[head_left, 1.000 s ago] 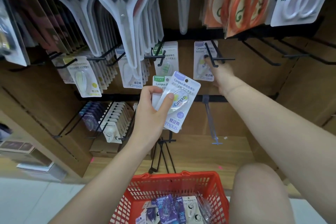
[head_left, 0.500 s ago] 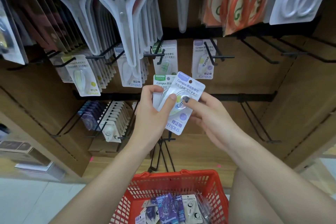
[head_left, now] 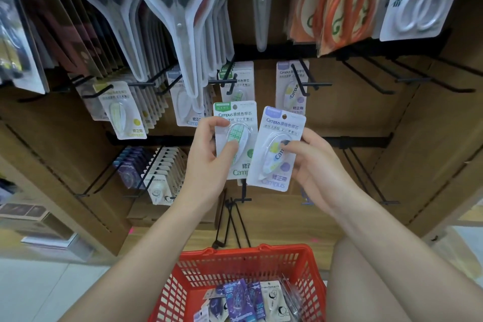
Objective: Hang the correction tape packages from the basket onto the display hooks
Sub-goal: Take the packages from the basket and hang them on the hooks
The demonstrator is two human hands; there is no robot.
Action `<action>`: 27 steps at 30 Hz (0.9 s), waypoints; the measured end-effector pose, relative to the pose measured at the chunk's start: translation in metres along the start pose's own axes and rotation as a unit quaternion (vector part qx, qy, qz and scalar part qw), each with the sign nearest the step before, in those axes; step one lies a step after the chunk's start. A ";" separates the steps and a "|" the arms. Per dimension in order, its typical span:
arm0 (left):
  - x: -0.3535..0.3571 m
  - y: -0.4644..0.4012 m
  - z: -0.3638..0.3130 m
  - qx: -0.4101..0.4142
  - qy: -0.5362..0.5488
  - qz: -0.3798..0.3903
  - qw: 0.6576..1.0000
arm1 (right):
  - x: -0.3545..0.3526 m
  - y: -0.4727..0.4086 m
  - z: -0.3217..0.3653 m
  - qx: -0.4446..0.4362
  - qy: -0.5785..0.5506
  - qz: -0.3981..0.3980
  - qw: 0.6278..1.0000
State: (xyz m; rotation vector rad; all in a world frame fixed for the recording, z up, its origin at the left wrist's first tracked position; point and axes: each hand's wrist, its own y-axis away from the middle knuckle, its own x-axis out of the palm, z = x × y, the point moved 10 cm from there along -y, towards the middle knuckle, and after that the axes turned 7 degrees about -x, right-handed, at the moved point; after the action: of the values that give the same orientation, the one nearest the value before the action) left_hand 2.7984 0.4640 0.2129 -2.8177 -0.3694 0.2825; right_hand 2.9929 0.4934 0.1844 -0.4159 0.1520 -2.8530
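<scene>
Right grip (head_left: 311,165) now pinching purple-label package (head_left: 274,149), just pulled off stack; left grip (head_left: 209,159) keeping green-label package (head_left: 234,138). You're heading for hook (head_left: 304,81); basket (head_left: 243,259) below holding more.

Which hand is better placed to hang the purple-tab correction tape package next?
The right hand: it already pinches the purple-tab package, just below the matching package on its hook. The left hand holds the green-tab package.
</scene>
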 end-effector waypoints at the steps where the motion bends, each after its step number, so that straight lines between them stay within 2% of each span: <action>1: -0.001 0.000 -0.002 0.001 0.006 0.002 1.000 | -0.003 0.000 0.004 -0.009 0.001 -0.007 1.000; 7: -0.008 0.000 -0.007 0.003 0.023 -0.015 1.000 | -0.018 0.006 0.032 -0.106 0.092 -0.048 0.989; 11: -0.011 0.001 -0.012 0.003 0.016 -0.013 1.000 | -0.025 0.009 0.044 -0.149 0.099 -0.055 0.982; 27: -0.007 0.004 -0.018 -0.002 0.053 -0.013 0.998 | -0.043 0.007 0.051 -0.145 0.083 -0.105 0.980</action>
State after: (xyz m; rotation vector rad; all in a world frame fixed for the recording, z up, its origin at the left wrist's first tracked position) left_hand 2.7964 0.4537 0.2295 -2.8150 -0.3841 0.1257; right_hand 3.0495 0.4948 0.2210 -0.2604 0.5950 -3.0809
